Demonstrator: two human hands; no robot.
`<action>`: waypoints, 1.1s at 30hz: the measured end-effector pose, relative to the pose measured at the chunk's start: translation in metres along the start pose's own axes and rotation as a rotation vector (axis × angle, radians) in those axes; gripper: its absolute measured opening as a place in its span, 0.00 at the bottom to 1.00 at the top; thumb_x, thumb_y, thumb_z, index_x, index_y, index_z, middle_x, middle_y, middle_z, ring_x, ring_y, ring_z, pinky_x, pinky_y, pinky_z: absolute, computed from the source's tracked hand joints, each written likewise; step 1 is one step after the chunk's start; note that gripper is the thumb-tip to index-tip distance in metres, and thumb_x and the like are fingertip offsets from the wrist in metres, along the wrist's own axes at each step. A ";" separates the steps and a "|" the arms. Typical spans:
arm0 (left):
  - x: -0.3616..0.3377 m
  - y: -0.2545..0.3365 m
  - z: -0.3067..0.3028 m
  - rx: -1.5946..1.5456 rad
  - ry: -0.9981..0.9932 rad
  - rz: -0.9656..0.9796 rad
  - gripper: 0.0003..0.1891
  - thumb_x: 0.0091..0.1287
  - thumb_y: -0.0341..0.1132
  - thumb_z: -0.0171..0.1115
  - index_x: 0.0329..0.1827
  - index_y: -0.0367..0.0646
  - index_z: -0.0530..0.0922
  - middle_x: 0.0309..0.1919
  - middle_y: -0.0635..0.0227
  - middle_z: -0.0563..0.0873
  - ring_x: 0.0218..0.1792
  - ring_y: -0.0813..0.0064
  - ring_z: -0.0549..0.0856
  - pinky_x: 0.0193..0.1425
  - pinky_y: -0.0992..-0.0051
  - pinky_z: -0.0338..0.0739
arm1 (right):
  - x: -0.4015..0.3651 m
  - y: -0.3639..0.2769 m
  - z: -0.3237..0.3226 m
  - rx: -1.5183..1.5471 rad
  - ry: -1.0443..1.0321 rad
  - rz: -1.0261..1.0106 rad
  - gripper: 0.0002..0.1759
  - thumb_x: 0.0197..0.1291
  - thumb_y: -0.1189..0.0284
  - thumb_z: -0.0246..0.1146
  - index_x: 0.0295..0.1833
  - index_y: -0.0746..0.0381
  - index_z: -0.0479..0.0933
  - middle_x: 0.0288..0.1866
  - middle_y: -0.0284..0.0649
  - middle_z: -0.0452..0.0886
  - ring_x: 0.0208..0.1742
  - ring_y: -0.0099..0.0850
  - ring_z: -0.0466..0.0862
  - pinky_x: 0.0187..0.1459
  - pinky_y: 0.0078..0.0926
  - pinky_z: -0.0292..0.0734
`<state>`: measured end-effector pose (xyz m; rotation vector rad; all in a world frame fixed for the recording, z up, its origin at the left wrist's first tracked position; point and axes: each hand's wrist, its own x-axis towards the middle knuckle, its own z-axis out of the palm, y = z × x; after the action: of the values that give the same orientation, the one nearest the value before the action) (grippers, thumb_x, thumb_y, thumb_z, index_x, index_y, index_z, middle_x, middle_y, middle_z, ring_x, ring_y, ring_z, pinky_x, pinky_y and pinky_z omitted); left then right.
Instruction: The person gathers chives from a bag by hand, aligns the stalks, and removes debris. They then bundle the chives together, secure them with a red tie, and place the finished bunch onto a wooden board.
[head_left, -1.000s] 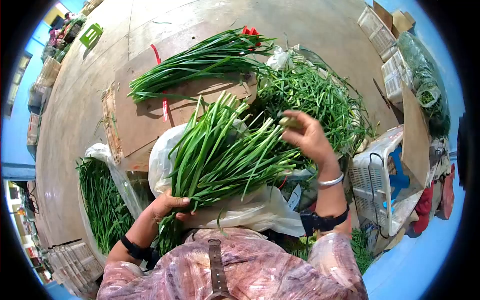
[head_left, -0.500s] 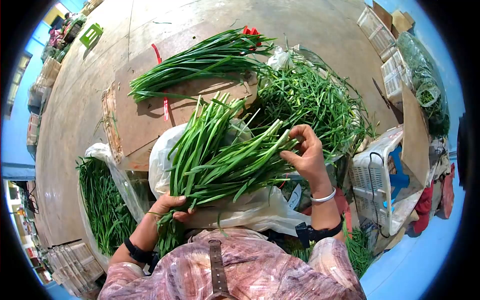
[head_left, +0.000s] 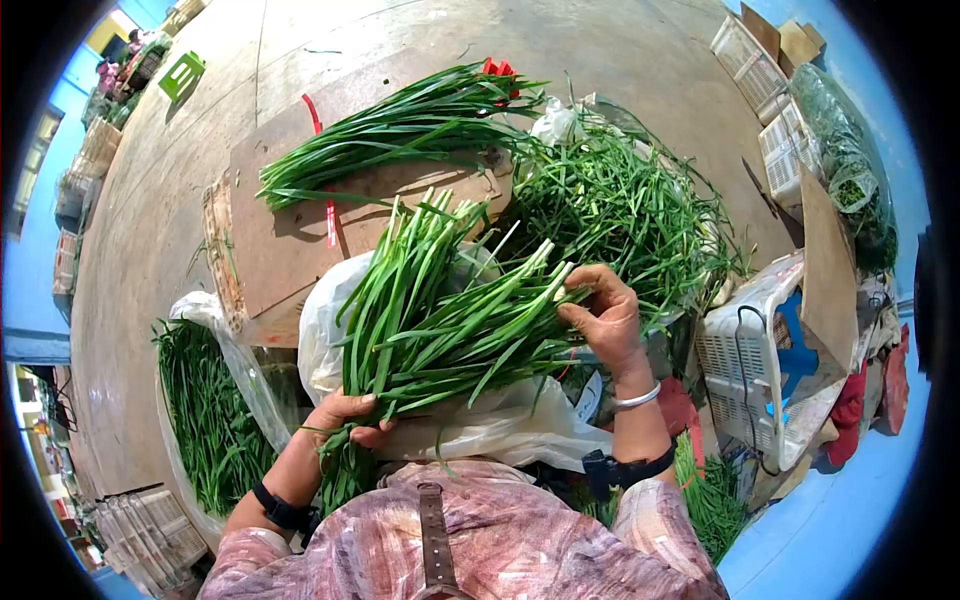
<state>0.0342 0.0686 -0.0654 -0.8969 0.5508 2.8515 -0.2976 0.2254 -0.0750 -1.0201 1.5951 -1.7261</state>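
My left hand (head_left: pixel 345 420) is closed around the leafy lower end of a bunch of garlic chives (head_left: pixel 400 290), whose pale cut ends point up and away. Part of the bunch fans out to the right across my lap. At the pale stem ends on that side, my right hand (head_left: pixel 605 310) pinches, thumb against fingers, on chive stems. A white plastic sheet (head_left: pixel 325 310) lies beneath the bunch. Beyond it, a larger bundle of garlic chives (head_left: pixel 400 130) rests on a brown board (head_left: pixel 275 250), with a red strip (head_left: pixel 331 225) running under it.
A heap of loose chives (head_left: pixel 620 200) fills a bag at the right of the board. On the left stands a plastic bag of chives (head_left: pixel 205 420). White crates (head_left: pixel 740 350) and cardboard line the right side. A green stool (head_left: pixel 182 75) stands far left.
My right hand has moved slightly left and down, and its fingers have closed in on the pale stem ends. My left hand keeps its hold on the bunch.
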 end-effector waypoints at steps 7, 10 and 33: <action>0.003 -0.002 -0.006 0.020 -0.024 -0.023 0.21 0.58 0.36 0.64 0.51 0.36 0.70 0.25 0.56 0.79 0.11 0.80 0.68 0.15 0.83 0.61 | 0.012 0.003 -0.003 -0.090 0.025 0.096 0.02 0.55 0.80 0.64 0.33 0.66 0.77 0.29 0.30 0.78 0.30 0.18 0.75 0.33 0.16 0.70; 0.000 0.000 0.002 0.024 0.120 0.004 0.22 0.58 0.34 0.64 0.53 0.39 0.69 0.25 0.55 0.80 0.11 0.80 0.68 0.14 0.83 0.61 | 0.020 0.021 -0.003 0.156 0.327 0.108 0.05 0.61 0.73 0.61 0.36 0.64 0.77 0.26 0.32 0.79 0.24 0.19 0.76 0.27 0.16 0.72; -0.002 0.006 -0.004 0.063 0.098 -0.038 0.23 0.57 0.35 0.65 0.53 0.36 0.69 0.28 0.52 0.80 0.12 0.78 0.68 0.15 0.81 0.63 | 0.064 -0.007 -0.015 0.224 -0.601 0.484 0.09 0.53 0.73 0.66 0.39 0.67 0.80 0.33 0.34 0.82 0.34 0.17 0.78 0.39 0.14 0.72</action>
<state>0.0369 0.0621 -0.0651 -1.0285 0.6238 2.7519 -0.3443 0.1815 -0.0584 -0.8426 1.1105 -1.0995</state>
